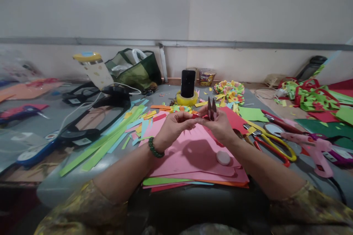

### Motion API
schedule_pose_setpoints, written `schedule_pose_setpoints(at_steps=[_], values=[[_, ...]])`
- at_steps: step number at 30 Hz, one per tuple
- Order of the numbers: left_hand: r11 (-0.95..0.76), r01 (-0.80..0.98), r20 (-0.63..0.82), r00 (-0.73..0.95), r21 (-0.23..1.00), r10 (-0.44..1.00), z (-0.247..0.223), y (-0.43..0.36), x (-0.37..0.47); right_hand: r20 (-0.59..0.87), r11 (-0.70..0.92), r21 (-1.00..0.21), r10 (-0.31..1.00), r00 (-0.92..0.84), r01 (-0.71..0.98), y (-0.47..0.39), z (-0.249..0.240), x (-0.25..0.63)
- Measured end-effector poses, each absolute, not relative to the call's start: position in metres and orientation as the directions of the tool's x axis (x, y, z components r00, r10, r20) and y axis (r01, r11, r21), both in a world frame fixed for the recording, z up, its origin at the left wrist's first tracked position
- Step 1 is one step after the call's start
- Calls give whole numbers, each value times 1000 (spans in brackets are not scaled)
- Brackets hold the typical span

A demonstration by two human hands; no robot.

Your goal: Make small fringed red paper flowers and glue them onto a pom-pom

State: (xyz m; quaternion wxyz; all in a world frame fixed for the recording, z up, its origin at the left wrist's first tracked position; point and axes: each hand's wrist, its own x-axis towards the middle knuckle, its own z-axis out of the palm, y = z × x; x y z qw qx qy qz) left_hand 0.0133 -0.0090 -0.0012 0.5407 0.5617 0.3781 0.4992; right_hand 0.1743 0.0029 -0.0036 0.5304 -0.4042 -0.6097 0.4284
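My left hand (177, 125), with a green bead bracelet at the wrist, is closed in a pinch on a small red piece of paper (195, 116). The fingertips of my right hand (219, 122) meet the same piece from the other side. Tucked in my right hand is a pair of scissors (212, 107), dark blades pointing up and slightly apart; its handles are hidden by the palm. Both hands are raised over a stack of pink paper sheets (176, 158). A white round disc (223, 158) lies on the stack near my right forearm.
Yellow-handled scissors (278, 147) and a pink glue gun (311, 148) lie to the right. Green paper strips (110, 139) spread on the left. Behind my hands, a phone (188, 83) stands in a yellow tape roll (186, 99), beside paper flowers (230, 90). A tumbler (96, 71) stands back left.
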Motion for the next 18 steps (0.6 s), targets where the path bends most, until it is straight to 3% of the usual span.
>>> schedule_pose_setpoints(at_steps=[7,13,18], values=[[-223,-74,235,224,972,946,-3,-7,11,343,350,-936,932,-119,36,0,-6,172],[-449,190,390,279,873,877,-2,-12,10,418,455,-880,878,-232,137,-2,0,178],[-453,202,378,322,868,868,-4,-13,13,475,506,-854,853,-215,121,-2,-4,176]])
